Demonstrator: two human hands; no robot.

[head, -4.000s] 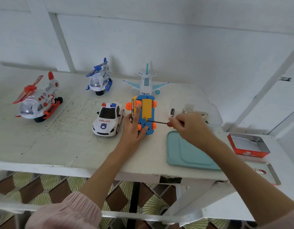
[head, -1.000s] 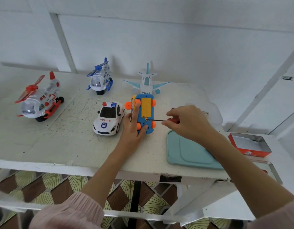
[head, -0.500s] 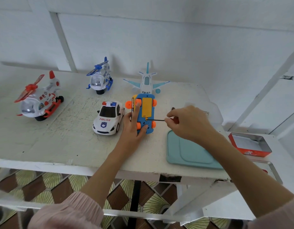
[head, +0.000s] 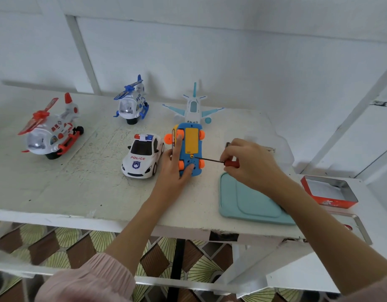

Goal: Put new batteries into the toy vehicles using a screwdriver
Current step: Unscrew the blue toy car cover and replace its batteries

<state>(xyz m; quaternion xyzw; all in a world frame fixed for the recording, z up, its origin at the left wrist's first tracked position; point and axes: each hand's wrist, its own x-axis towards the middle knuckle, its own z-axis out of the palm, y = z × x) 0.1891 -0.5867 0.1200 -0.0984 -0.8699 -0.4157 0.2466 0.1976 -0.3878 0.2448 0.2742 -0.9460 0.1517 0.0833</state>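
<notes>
White panelled walls stand behind a worn white table [head: 57,188], and a patterned brown and cream floor shows beneath its front edge. Farthest left on the table sits a red and white toy helicopter [head: 50,129], nose toward the person. Behind and to its right stands a smaller blue and white toy helicopter [head: 131,103], and in front of that a white police car [head: 142,156] with POLICE on its bonnet. Just beside the car lies the blue toy vehicle [head: 189,148], turned belly up so its orange wheels and its yellow battery cover [head: 191,140] face the ceiling. The left hand [head: 174,171] rests on it, forefinger laid straight along the left side and thumb pressed against the near end, pinning it to the table. Right behind the upturned toy a pale blue and white toy aeroplane [head: 194,107] points toward the wall. The right hand [head: 251,162] pinches the red handle of a screwdriver [head: 210,160] between curled fingers; its thin dark shaft runs leftward, and the tip meets the toy's underside just below the yellow cover. Something small lies behind that hand, perhaps packaging, though I cannot make it out. Below the right wrist lies a teal tray [head: 242,201], and farther right, on a lower white ledge, an open red tin [head: 328,191].
</notes>
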